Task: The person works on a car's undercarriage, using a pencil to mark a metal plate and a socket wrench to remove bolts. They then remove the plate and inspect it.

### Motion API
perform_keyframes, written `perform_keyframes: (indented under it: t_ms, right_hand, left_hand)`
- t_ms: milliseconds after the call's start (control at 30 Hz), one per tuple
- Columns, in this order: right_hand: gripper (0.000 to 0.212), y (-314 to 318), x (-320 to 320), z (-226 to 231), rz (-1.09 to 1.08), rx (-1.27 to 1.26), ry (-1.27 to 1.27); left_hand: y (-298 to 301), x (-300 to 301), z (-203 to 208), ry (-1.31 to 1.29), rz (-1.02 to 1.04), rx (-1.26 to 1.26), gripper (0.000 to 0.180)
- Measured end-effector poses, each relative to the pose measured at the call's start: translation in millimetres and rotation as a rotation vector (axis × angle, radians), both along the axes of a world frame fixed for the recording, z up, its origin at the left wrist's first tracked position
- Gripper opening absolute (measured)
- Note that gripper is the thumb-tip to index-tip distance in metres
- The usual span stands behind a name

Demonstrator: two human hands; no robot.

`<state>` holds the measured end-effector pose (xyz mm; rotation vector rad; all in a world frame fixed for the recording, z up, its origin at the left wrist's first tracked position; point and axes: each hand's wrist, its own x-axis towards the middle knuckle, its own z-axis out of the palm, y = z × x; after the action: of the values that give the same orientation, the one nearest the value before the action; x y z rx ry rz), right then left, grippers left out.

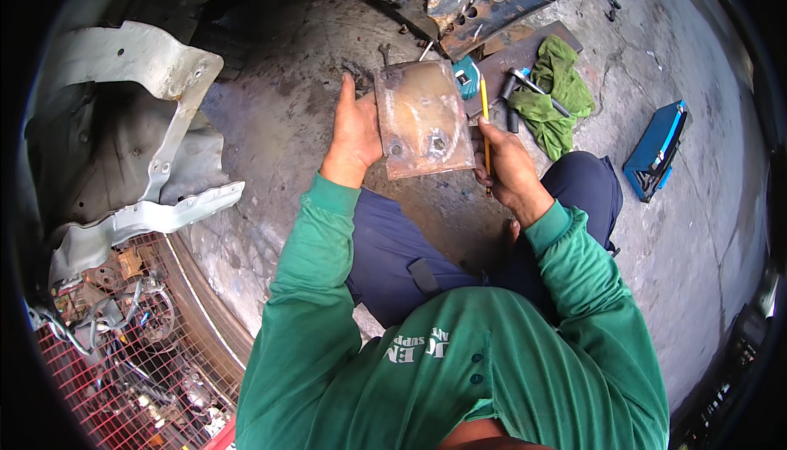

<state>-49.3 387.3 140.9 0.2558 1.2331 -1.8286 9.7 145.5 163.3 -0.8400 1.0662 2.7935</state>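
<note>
A worn, rusty metal plate (420, 114) with holes near its lower edge is held up in front of me over the floor. My left hand (354, 134) grips its left edge, thumb pointing up and the other fingers hidden behind it. At the right edge my right hand (510, 165) closes on the plate and also holds a yellow pencil (485, 110) upright along its fingers. Just beyond the plate's upper right corner lies a teal tape measure (466, 78). An open-ended wrench (385, 53) shows past the plate's top edge.
Metal plates with round holes (500, 3) lie at the far side. A green cloth (557, 89) with a dark-handled tool (514, 97) is to the right, then a blue case (656, 151). Bent sheet-metal body parts (139, 56) and a red wire mesh (123, 384) border the left.
</note>
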Motion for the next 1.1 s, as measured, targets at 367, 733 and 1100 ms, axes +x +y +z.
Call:
perform_keyframes:
  t_ms: [367, 733, 1100]
  right_hand:
    - [0.040, 1.1, -2.8, -2.3, 0.040, -0.014, 0.117]
    - [0.041, -1.2, -3.3, -1.4, 0.045, 0.024, 0.137]
    - [0.041, -3.5, -2.7, -0.1, 0.034, 0.043, 0.130]
  left_hand:
    - [11.8, -1.3, 4.9, 0.046, 0.195, -0.127, 0.067]
    - [6.6, -1.1, -3.9, 0.028, 0.192, -0.102, 0.053]
    - [0.8, -0.9, -11.2, 0.013, 0.167, -0.083, 0.053]
